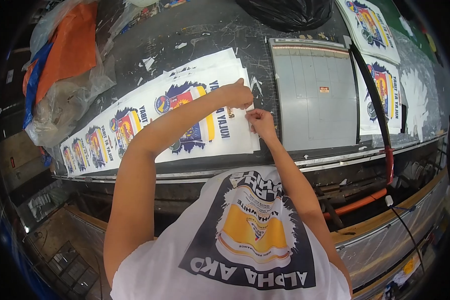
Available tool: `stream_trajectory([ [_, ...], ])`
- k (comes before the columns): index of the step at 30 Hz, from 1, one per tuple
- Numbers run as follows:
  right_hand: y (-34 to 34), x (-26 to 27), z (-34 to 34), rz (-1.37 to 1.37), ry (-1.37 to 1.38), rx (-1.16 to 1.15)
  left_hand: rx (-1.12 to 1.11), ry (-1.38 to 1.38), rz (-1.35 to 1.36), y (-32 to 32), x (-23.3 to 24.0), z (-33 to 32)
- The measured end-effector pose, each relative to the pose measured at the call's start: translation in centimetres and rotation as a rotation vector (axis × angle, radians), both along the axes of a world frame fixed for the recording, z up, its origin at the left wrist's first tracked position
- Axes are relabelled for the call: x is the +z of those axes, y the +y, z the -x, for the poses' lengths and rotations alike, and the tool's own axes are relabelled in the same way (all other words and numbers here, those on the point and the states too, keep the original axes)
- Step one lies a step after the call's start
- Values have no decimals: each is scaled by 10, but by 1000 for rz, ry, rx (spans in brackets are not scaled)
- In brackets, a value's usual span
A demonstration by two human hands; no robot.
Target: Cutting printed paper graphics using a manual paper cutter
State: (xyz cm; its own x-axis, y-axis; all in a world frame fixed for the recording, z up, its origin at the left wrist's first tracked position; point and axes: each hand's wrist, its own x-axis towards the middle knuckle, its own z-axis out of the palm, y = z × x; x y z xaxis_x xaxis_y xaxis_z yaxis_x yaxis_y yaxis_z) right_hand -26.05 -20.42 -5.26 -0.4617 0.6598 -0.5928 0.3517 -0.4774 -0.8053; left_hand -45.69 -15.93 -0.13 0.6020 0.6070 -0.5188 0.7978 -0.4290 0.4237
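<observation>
A stack of long white printed sheets (pixel 232 148) lies fanned on the dark cutting mat, bearing a repeated colourful design with lettering. Over the stack's right end reaches my left hand (pixel 237 93), its fingers curled down at the sheet edge. Close beside it, my right hand (pixel 261 122) pinches the right edge of the sheets between thumb and fingers. A small piece of the edge seems lifted between the two hands; how many sheets are held cannot be told. To the right sits a grey paper trimmer (pixel 318 97) with a long dark curved blade arm (pixel 373 90) and red handle (pixel 389 165).
Stacks of cut printed pieces (pixel 373 33) lie beyond the trimmer. A black plastic bag (pixel 288 13) is at the back. Orange sheeting and clear plastic (pixel 73 41) are at the far left. White scraps (pixel 148 63) dot the mat. A metal-edged table rim (pixel 195 175) runs near my body.
</observation>
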Motion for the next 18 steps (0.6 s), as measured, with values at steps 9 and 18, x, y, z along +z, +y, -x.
stream_trajectory([
  [9,-7,-1,7,-80,53,133,91,67,-472,-68,-4,7],
  [18,-6,119,60,-105,334,262,1119,-882,512,-316,59,-37],
])
